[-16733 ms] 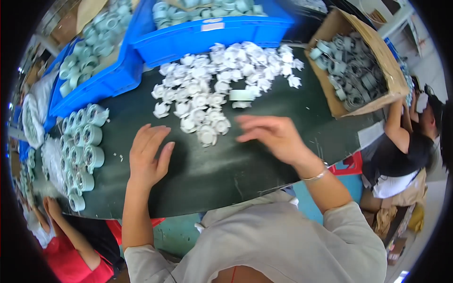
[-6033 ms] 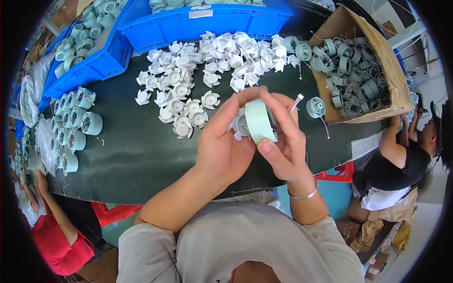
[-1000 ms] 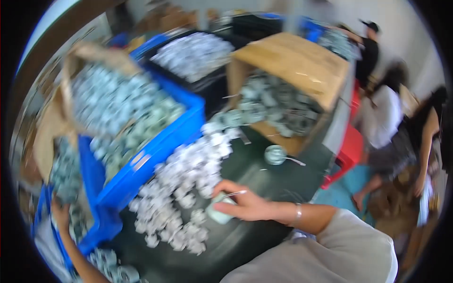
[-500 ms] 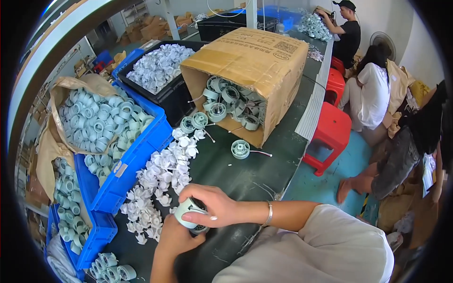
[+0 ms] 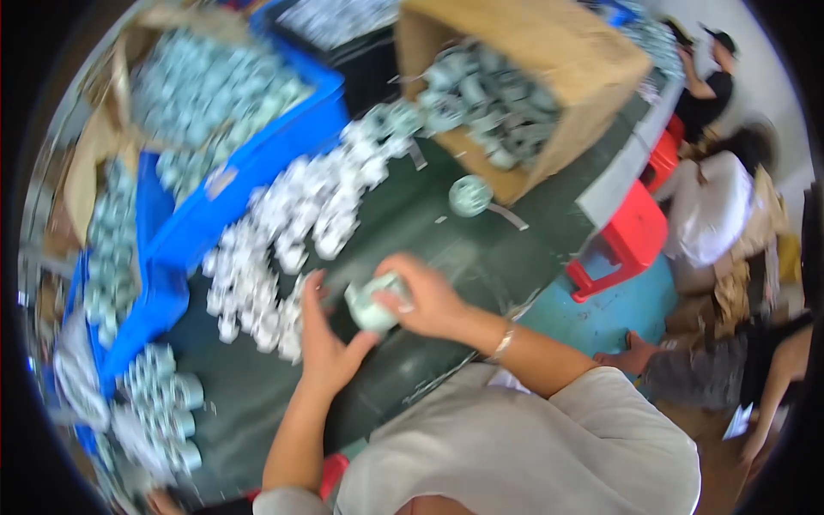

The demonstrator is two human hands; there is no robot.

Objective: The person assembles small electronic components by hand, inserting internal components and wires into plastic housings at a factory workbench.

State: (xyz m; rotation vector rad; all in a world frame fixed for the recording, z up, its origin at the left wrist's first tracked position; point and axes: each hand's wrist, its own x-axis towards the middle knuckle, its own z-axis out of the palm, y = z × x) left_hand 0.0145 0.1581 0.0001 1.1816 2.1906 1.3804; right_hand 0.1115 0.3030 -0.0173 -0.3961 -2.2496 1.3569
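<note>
In the head view, the right hand point(image 5: 427, 302) grasps the pale green housing point(image 5: 362, 305) over the table point(image 5: 515, 266), near the white fans point(image 5: 249, 283); the left hand point(image 5: 328, 350) is spread and unclosed, its thumb close by, contact unclear. Good control would call for gripping the outer wall and supporting it squarely. Blur hides its facing and long axis.

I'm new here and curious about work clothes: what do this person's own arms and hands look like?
The left hand and right hand are ungloved. A thin, pale bracelet circles the right wrist; short light-grey sleeves leave the forearms bare.
</note>
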